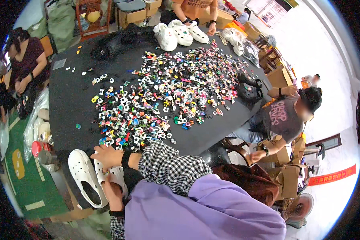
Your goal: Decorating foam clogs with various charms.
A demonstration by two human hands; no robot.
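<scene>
At the near left corner of the table, a white clog (118, 173) is partly covered by both my hands. My right hand (108, 157) lies over its toe with bent fingers. My left hand (112, 196) grips the same clog from the near side, its fingers reaching to the upper. Whatever small thing may be between the fingers is too small to make out. Beside it, on the left, stands a second white clog (84, 176) that neither hand touches. Just beyond my right hand begins a wide heap of small colourful shoe charms (176, 92).
The black tabletop (72, 104) carries several white clogs (183, 33) at the far side and dark clogs (249, 90) at the right edge. A red-lidded jar (39, 149) stands left. Co-workers sit left, right and opposite. Cardboard boxes (279, 77) are stacked beyond the right edge.
</scene>
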